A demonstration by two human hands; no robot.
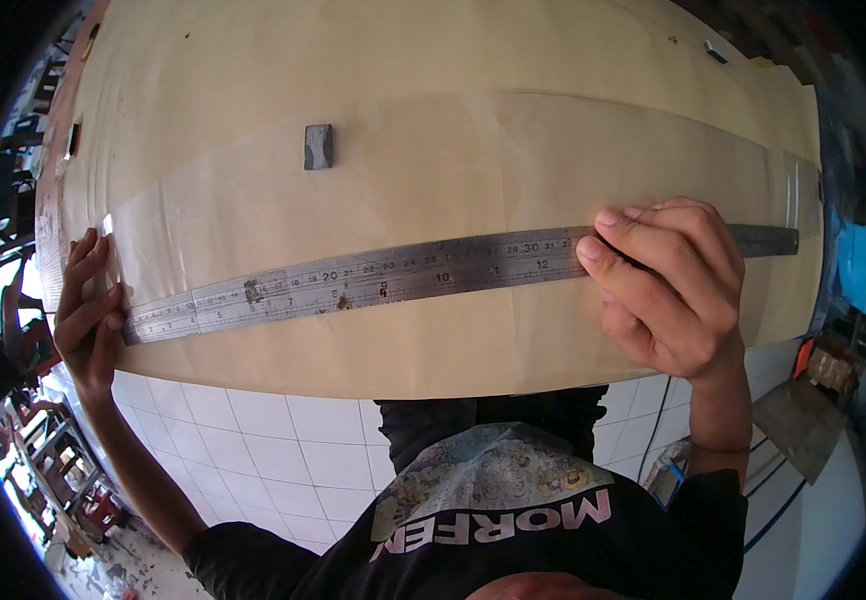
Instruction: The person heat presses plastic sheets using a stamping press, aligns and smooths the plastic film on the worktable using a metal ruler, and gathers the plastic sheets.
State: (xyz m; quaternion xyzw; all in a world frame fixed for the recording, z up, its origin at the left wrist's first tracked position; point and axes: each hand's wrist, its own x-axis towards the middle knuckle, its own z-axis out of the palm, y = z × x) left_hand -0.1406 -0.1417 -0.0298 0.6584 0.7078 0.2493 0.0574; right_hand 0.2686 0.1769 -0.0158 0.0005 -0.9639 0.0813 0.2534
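Note:
A long steel ruler (473,262) lies across a clear plastic sheet (553,130) on the tan tabletop covering. At its left end, my left hand (88,310) has its fingers bent, with thumb and forefinger against the ruler's end and the sheet's edge. My right hand (678,280) is over the right part of the ruler, its thumb and forefinger closed at the ruler. A thin dark thing shows between those fingers, too hidden to name. Above the ruler sits a small dark grey block (319,147), touched by neither hand.
A small dark object (715,52) lies near the far right edge. Another dark item (74,140) is at the left edge. Beyond the right edge are a blue object (857,266) and a brown board (803,425). White floor tiles (323,425) show below the table's near edge.

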